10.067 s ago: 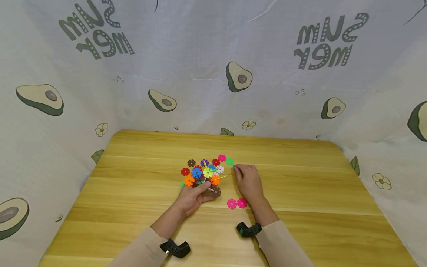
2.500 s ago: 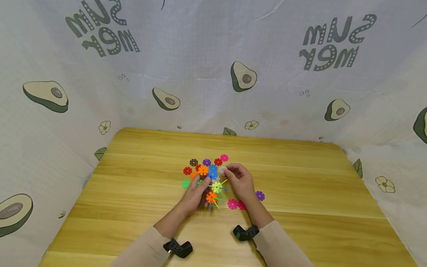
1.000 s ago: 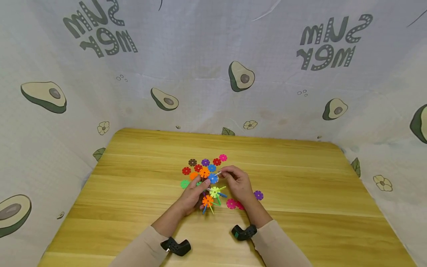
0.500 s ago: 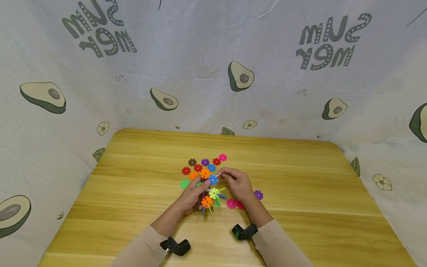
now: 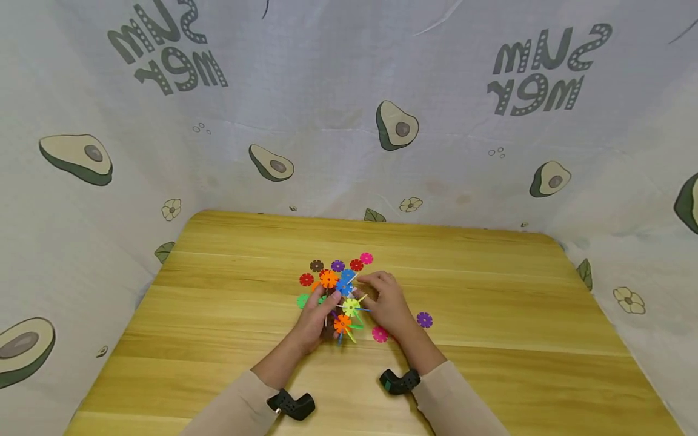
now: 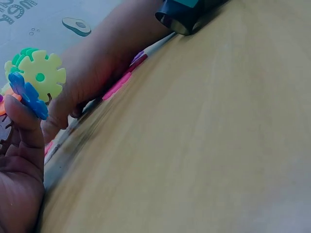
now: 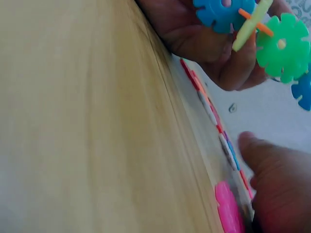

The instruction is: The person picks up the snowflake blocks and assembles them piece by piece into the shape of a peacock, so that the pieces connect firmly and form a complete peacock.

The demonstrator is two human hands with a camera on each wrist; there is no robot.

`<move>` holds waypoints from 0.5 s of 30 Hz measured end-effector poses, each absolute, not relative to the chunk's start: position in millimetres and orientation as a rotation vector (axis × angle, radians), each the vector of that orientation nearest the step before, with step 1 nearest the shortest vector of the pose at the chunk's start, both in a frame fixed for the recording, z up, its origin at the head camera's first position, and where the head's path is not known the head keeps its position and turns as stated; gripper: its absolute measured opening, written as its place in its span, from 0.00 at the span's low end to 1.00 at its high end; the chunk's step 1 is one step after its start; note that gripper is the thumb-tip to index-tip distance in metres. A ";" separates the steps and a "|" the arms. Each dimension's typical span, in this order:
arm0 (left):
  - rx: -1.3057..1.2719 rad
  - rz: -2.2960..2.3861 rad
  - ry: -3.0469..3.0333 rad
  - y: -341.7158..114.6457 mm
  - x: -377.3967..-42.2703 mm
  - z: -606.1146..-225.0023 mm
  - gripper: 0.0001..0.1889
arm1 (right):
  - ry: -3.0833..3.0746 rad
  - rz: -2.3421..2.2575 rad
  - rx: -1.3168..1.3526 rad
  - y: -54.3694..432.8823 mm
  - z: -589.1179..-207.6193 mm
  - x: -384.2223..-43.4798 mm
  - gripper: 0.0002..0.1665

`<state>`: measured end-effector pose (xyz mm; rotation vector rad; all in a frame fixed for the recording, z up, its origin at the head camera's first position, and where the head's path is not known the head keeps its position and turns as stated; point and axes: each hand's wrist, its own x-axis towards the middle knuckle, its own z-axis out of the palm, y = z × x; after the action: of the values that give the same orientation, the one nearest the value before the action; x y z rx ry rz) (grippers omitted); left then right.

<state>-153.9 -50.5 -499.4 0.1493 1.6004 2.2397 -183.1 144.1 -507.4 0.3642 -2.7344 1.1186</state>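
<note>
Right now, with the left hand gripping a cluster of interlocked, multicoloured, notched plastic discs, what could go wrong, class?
The cluster juts past the left hand at several angles, so a firm push might make it come apart. The bright pink, round, notched plastic disc lies on the wooden table close to the right hand, which could knock it out of place.

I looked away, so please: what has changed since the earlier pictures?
A green disc no longer lies beside the far pink disc. The right hand carried a white disc leftward to the cluster, apparently letting go. The left hand still grips the cluster; the far pink disc and brown disc stayed.
</note>
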 end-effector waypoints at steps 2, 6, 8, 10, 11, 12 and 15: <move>0.169 2.246 1.603 -50.2 -153.6 -500.2 0.15 | -2.804 0.961 0.408 142.3 -506.9 -180.8 0.22; 0.214 2.257 1.593 -50.5 -152.8 -500.1 0.17 | -2.840 0.860 0.451 139.6 -505.7 -177.1 0.25; 0.221 2.265 1.579 -50.7 -152.3 -499.7 0.17 | -2.840 0.888 0.442 138.9 -505.0 -176.4 0.23; 0.218 2.272 1.574 -50.8 -151.9 -499.6 0.15 | -2.838 0.922 0.429 138.2 -504.8 -176.3 0.20; 0.215 2.276 1.572 -50.8 -151.8 -499.6 0.15 | -2.836 0.940 0.425 137.9 -504.5 -176.3 0.19; 0.212 2.281 1.570 -50.8 -151.6 -499.6 0.14 | -2.834 0.958 0.421 137.7 -504.2 -176.3 0.19; 0.210 2.297 1.566 -50.2 -151.5 -499.5 0.12 | -2.829 0.979 0.400 137.8 -502.8 -176.3 0.20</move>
<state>-151.5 -50.2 -499.5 0.2102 1.5661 2.2972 -176.3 137.8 -502.8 0.3999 -2.8285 0.9793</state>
